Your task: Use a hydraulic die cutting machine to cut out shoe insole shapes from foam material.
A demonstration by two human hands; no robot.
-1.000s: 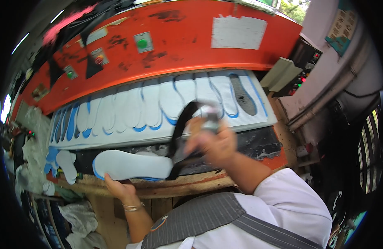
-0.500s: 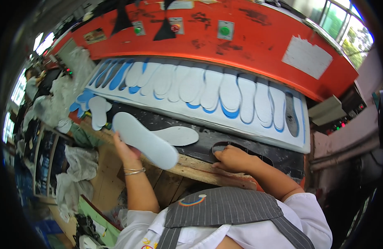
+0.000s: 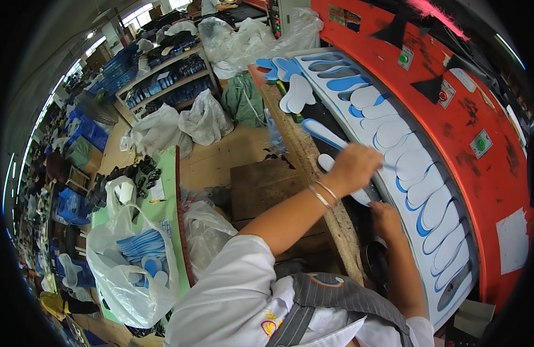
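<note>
My left hand (image 3: pixel 356 168) is closed on a shoe insole (image 3: pixel 323 133), which is white with blue showing along it. The insole is tilted nearly edge-on, and my fingers hide part of it. Beneath that hand a white insole (image 3: pixel 359 195) lies on the black work surface. My right hand (image 3: pixel 386 222) is closed beside the end of that lying insole; what its fingers hold, if anything, is hidden. Just beyond both hands, a long white board (image 3: pixel 371 173) carries a row of white and blue insoles (image 3: pixel 411 165).
A red machine front (image 3: pixel 452 133) with buttons rises behind the board. A wooden edge (image 3: pixel 313 168) borders the black surface. At its far end sit loose insoles (image 3: pixel 297 95). To my left, a plastic bag (image 3: pixel 134 295) of blue insoles rests on a green table (image 3: pixel 169 173).
The view has swung left. My left hand has brought its insole from flat to edge-on, over toward the board. My right hand is now close to the left, near the lying insole.
</note>
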